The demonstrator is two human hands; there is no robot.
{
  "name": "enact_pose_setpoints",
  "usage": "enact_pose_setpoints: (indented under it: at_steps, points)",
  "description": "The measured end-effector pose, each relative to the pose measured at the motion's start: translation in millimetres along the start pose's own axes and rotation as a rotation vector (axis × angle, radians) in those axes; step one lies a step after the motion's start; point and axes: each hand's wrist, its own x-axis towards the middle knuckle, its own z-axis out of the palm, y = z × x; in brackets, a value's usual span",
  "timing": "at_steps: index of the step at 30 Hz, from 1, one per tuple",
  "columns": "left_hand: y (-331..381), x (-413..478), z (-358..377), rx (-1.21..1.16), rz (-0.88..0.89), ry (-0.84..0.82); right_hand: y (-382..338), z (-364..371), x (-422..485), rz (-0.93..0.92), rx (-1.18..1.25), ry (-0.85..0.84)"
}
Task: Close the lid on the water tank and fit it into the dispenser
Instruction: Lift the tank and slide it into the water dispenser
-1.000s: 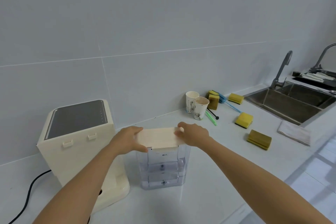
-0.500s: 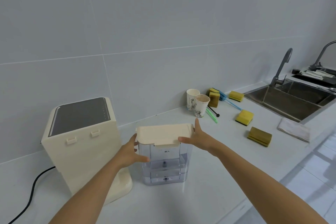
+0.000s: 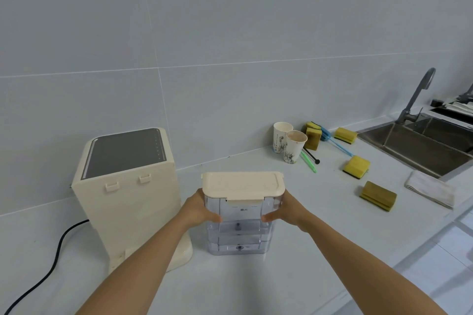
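Observation:
A clear plastic water tank (image 3: 239, 234) stands upright on the white counter, with its cream lid (image 3: 242, 184) lying flat and closed on top. My left hand (image 3: 199, 211) grips the tank's left side just under the lid. On the opposite side my right hand (image 3: 286, 210) holds it at the same height. The cream dispenser (image 3: 128, 197) with a dark top panel stands just left of the tank, its back face with two small clips turned toward me.
A black power cord (image 3: 51, 261) runs from the dispenser to the lower left. Two paper cups (image 3: 289, 144), several yellow sponges (image 3: 355, 166), a green and a blue stick lie behind on the right. A steel sink (image 3: 419, 146) with tap and a folded cloth (image 3: 430, 188) sit far right.
Both hands have come off the lid's top and slid down onto the tank's two sides. The lid now sits flat and closed.

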Motion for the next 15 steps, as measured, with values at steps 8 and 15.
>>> enact_pose_setpoints:
  at_steps: [8,15]
  points:
    - [5.0,-13.6,-3.7,-0.004,-0.022,0.03,-0.8,0.0,5.5,0.003,-0.004,0.025]
    - [9.1,-32.9,-17.0,-0.139,-0.035,0.124,-30.3,-7.7,3.6,-0.068,-0.058,-0.01]
